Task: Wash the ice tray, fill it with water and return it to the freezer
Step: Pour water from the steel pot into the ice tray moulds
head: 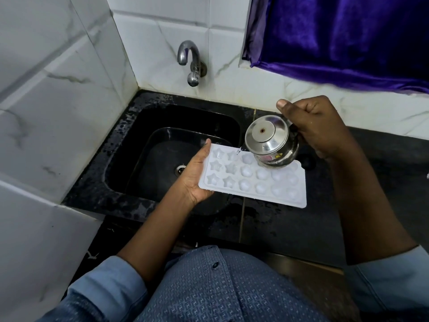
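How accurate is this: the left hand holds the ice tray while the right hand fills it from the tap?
In the head view the right hand tips a steel pot, not the tap, pouring water into the ice tray. The left hand does hold it.

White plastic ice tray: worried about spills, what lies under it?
The tray has its left end, held by the left hand, over the black sink basin; its right end over the wet black counter. Whether it touches the counter is hidden.

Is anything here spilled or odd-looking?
Only slightly: water drops speckle the black counter around the sink. The left hand holds the ice tray half over that counter while the right hand tips a steel pot over it.
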Motion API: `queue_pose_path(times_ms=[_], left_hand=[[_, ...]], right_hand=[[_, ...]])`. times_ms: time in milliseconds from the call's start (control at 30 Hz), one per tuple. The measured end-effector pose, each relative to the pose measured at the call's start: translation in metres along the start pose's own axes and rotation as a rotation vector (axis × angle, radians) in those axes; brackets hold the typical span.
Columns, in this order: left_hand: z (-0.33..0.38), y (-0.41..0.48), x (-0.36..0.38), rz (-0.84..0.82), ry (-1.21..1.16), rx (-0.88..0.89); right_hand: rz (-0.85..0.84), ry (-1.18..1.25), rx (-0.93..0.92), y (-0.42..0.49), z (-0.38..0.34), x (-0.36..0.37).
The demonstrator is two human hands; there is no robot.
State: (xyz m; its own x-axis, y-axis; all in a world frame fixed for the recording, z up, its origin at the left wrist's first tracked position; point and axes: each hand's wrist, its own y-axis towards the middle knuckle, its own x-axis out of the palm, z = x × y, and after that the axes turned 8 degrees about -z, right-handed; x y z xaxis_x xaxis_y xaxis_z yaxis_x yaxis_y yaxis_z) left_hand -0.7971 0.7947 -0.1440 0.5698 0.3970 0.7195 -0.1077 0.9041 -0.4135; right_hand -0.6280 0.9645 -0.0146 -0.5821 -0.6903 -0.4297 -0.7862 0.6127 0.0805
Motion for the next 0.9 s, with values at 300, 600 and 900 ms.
queue_pose_path(times_ms=[300,600,900], left_hand=[[0.002,-0.002,-0.002,0.015,-0.010,0.014],[0.001,0.000,-0.012,0.007,-0.048,0.012],[0.001,0.006,-0.014,-0.020,-0.066,0.006]], right_hand=[[0.062,0.189,0.111,-0.007,0.005,0.001],[0.084,-0.024,0.075,-0.019,0.007,-0.019],[0.039,-0.137,0.080,-0.019,0.004,-0.018]])
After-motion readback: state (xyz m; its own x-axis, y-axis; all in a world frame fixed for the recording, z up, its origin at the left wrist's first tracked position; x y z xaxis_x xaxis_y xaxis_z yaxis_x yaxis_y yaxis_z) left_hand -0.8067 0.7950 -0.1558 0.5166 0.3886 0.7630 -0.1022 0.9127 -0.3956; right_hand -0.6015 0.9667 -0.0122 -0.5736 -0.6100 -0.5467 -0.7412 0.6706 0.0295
